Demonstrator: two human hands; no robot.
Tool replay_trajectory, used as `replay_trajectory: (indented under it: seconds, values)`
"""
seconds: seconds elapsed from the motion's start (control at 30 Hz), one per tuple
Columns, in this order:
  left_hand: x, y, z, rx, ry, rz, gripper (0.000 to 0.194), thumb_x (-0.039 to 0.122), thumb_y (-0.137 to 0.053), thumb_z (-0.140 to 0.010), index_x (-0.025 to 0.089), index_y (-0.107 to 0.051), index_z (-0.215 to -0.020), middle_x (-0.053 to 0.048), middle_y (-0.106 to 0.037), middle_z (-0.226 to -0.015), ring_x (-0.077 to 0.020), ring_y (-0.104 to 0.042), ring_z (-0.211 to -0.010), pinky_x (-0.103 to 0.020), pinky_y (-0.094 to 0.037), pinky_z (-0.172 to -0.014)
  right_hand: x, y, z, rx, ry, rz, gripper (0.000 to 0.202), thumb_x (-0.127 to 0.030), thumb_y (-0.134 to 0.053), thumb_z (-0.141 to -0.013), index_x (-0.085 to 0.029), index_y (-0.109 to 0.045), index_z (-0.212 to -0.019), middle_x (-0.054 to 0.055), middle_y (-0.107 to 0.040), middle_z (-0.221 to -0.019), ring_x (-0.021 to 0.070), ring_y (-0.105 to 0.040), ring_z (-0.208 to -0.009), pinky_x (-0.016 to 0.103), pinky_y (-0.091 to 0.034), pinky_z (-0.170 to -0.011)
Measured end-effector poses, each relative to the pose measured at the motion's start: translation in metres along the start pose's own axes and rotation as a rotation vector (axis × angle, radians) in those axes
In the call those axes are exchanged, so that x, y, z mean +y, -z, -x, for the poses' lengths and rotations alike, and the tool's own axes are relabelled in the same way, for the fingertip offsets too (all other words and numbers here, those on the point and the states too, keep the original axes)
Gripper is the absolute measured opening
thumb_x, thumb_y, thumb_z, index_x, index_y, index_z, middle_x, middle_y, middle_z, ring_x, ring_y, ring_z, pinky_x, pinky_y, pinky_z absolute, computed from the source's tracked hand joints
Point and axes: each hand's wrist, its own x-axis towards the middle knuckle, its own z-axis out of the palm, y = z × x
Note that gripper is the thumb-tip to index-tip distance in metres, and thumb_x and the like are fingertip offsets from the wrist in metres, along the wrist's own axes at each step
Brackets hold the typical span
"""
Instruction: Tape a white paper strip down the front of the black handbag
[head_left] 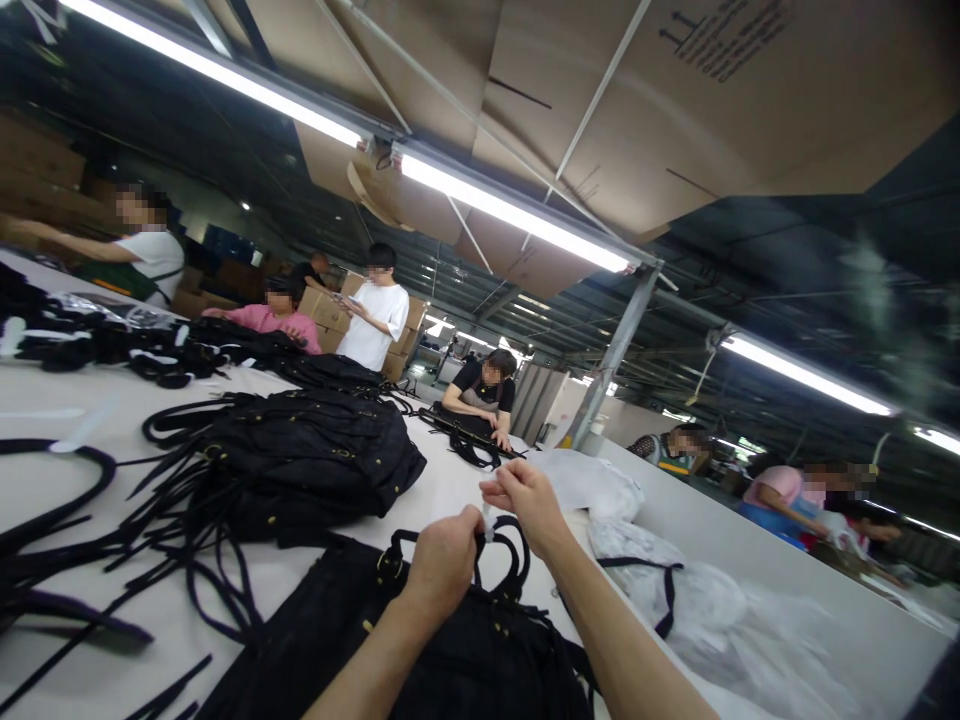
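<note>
Left hand (pixel 442 560): we curl it closed around the top of the black bag's handle (pixel 504 560).
Right hand (pixel 529 500): our fingers pinch a small white strip (pixel 487 518) just above that handle.
Black bag (pixel 420 640): it lies flat on the bench (pixel 450 480), right under our hands.
Nearby: a pile of black bags (pixel 300 450) and loose black straps (pixel 112 540) to the left; white wrapping (pixel 675 590) to the right.
Others: co-workers (pixel 484 390) work further along the bench.
</note>
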Motion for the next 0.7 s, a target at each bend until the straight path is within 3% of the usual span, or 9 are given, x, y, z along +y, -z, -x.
replay_trajectory:
  seconds: [0.07,0.17,0.33,0.4,0.43,0.5,0.57,0.63,0.7]
  values:
    - [-0.001,-0.001,0.0,0.059,0.022,-0.05,0.027,0.007,-0.036,-0.088,0.019,-0.058,-0.096,-0.009,-0.065,-0.093,-0.0263,-0.06,-0.095,-0.04,-0.046,-0.085,-0.001,-0.003,-0.003,0.011,0.039,-0.069,0.044,-0.055,-0.076,-0.064,-0.02,-0.049,-0.069,0.0,-0.066,-0.067,0.019,-0.069,-0.08,0.033,-0.058,-0.075]
    - [-0.001,-0.006,0.0,0.168,-0.043,-0.161,0.031,0.013,-0.048,-0.088,0.015,-0.053,-0.119,-0.016,-0.054,-0.132,-0.0317,-0.043,-0.129,-0.053,-0.032,-0.109,-0.008,0.001,-0.011,-0.002,0.07,-0.12,0.049,-0.06,-0.077,-0.061,-0.021,-0.049,-0.07,-0.001,-0.066,-0.068,0.0183,-0.069,-0.079,0.035,-0.058,-0.079]
    - [-0.002,-0.013,0.0,0.329,-0.159,-0.515,0.058,0.001,-0.043,-0.088,0.019,-0.037,-0.143,-0.017,-0.036,-0.152,-0.0361,-0.024,-0.143,-0.067,-0.019,-0.112,-0.027,0.011,-0.017,-0.082,0.05,-0.094,0.046,-0.056,-0.079,-0.063,-0.019,-0.053,-0.073,0.0,-0.067,-0.065,0.0175,-0.068,-0.068,0.037,-0.058,-0.073]
    - [-0.002,-0.013,-0.001,0.321,-0.192,-0.558,0.059,-0.001,-0.036,-0.089,0.018,-0.033,-0.146,-0.016,-0.035,-0.153,-0.0344,-0.023,-0.143,-0.069,-0.015,-0.112,-0.034,0.012,-0.012,-0.133,0.037,-0.081,0.046,-0.055,-0.08,-0.062,-0.018,-0.055,-0.073,0.0,-0.067,-0.065,0.0163,-0.067,-0.065,0.036,-0.058,-0.071]
    - [-0.001,-0.012,-0.001,0.286,-0.188,-0.553,0.059,-0.001,-0.035,-0.09,0.017,-0.032,-0.146,-0.016,-0.042,-0.148,-0.0333,-0.031,-0.14,-0.068,-0.016,-0.112,-0.037,0.012,-0.008,-0.182,0.03,-0.059,0.046,-0.055,-0.079,-0.062,-0.018,-0.055,-0.073,0.0,-0.066,-0.065,0.0159,-0.067,-0.063,0.035,-0.058,-0.071]
    - [-0.003,-0.01,-0.003,0.182,-0.163,-0.522,0.056,0.0,-0.035,-0.09,0.015,-0.037,-0.144,-0.014,-0.06,-0.127,-0.0295,-0.051,-0.122,-0.063,-0.027,-0.11,-0.042,0.011,-0.003,-0.289,0.025,0.015,0.045,-0.056,-0.077,-0.065,-0.017,-0.056,-0.073,0.001,-0.066,-0.063,0.0165,-0.066,-0.063,0.035,-0.057,-0.07]
    - [-0.006,-0.008,-0.004,0.097,-0.152,-0.498,0.052,0.0,-0.038,-0.089,0.015,-0.045,-0.139,-0.009,-0.067,-0.103,-0.025,-0.062,-0.1,-0.054,-0.04,-0.104,-0.043,0.011,-0.002,-0.324,0.041,0.057,0.045,-0.058,-0.075,-0.066,-0.018,-0.056,-0.074,0.0,-0.065,-0.063,0.0177,-0.067,-0.064,0.036,-0.056,-0.071]
    - [-0.009,-0.006,-0.005,0.082,-0.141,-0.492,0.051,0.0,-0.04,-0.089,0.014,-0.048,-0.137,-0.009,-0.067,-0.1,-0.0248,-0.062,-0.098,-0.052,-0.042,-0.102,-0.041,0.012,-0.008,-0.216,0.099,0.027,0.045,-0.06,-0.073,-0.066,-0.02,-0.053,-0.074,0.0,-0.066,-0.069,0.0193,-0.068,-0.072,0.039,-0.056,-0.077]
    - [-0.011,-0.005,-0.005,0.151,-0.103,-0.522,0.053,0.0,-0.041,-0.089,0.011,-0.044,-0.14,-0.017,-0.061,-0.122,-0.0309,-0.053,-0.12,-0.06,-0.032,-0.109,-0.037,0.016,-0.016,-0.08,0.163,0.01,0.044,-0.06,-0.069,-0.067,-0.021,-0.053,-0.079,0.002,-0.067,-0.084,0.0208,-0.067,-0.087,0.04,-0.054,-0.087]
